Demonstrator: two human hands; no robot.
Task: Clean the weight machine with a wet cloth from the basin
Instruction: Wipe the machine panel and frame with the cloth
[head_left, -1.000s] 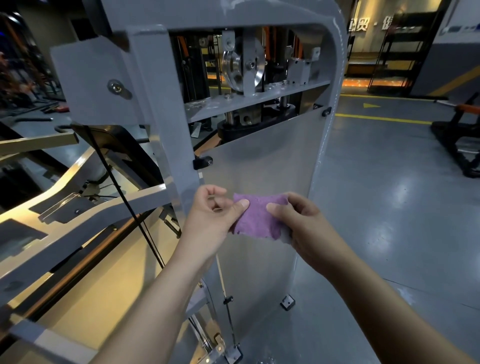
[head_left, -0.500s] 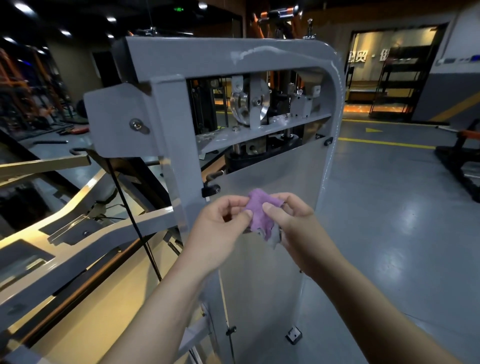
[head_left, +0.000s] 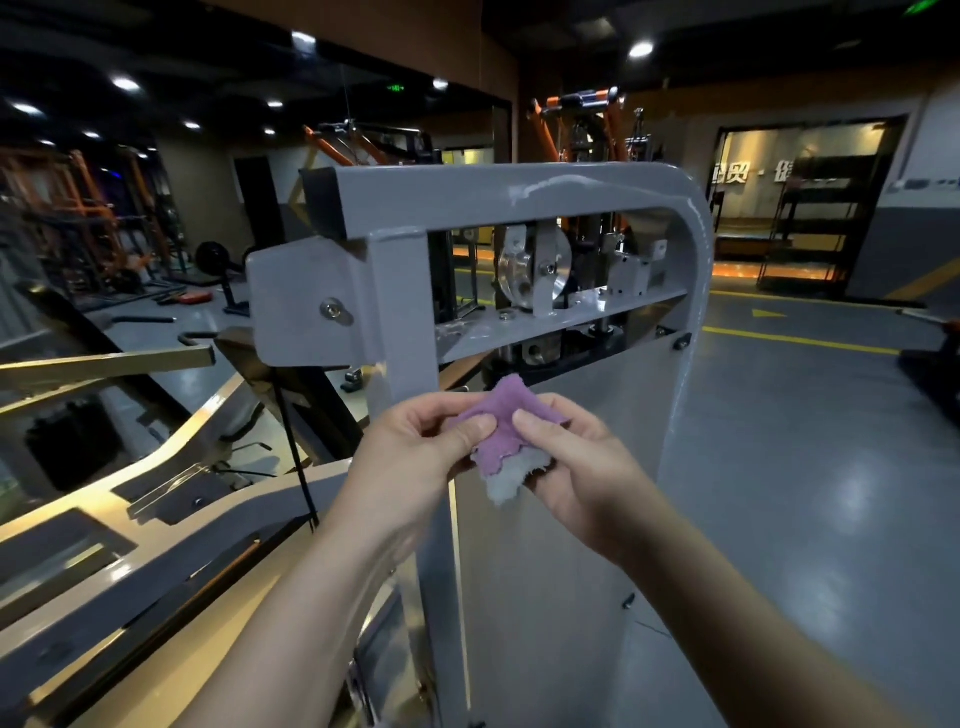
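Note:
A small purple cloth (head_left: 503, 423) with a white underside is held in front of the grey weight machine frame (head_left: 519, 195). My left hand (head_left: 421, 452) pinches its left edge between thumb and fingers. My right hand (head_left: 576, 467) pinches its right side, thumb on top. The cloth is bunched and folded between both hands, just in front of the machine's pale guard panel (head_left: 571, 519). A silver pulley wheel (head_left: 530, 275) sits behind the frame's upper opening. No basin is in view.
The machine's angled arms (head_left: 156, 499) and a black cable (head_left: 293, 441) lie to the left. Grey gym floor (head_left: 810, 467) with yellow lines spreads to the right. Orange racks (head_left: 78, 218) stand at the far left, and dark shelving (head_left: 815, 218) at the far right.
The cloth was spread flat on the panel; now both hands have lifted it off and bunched it up. The view has tilted upward, showing the top of the frame.

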